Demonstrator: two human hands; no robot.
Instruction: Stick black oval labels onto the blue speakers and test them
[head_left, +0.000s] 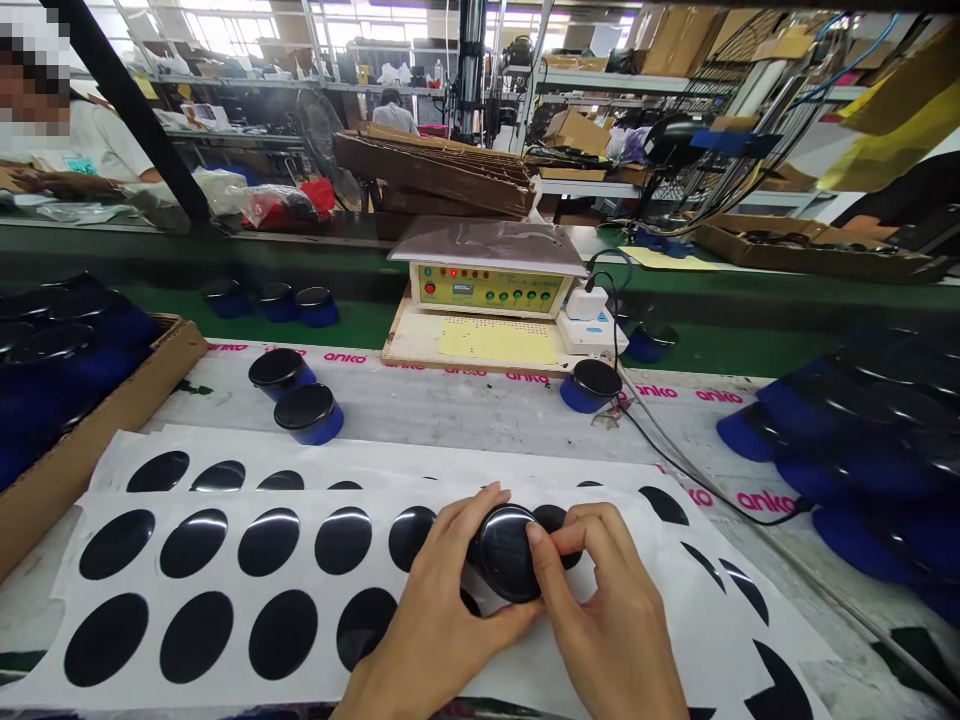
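Observation:
Both my hands hold a small round black-topped unit [506, 552] just above a white sheet of glossy black oval stickers [225, 570]. My left hand [442, 610] cups its left side with the fingers curled round it. My right hand [600, 600] grips the right side, thumb pressed on the black top. A second sticker sheet [300, 462] lies under the first, further back.
Two blue units with black tops [296, 395] stand at the left, another [591, 385] by a cable. A control box [491, 270] sits behind. A cardboard tray [105, 410] at the left and a pile [862, 430] at the right hold more blue units. A person sits at far left.

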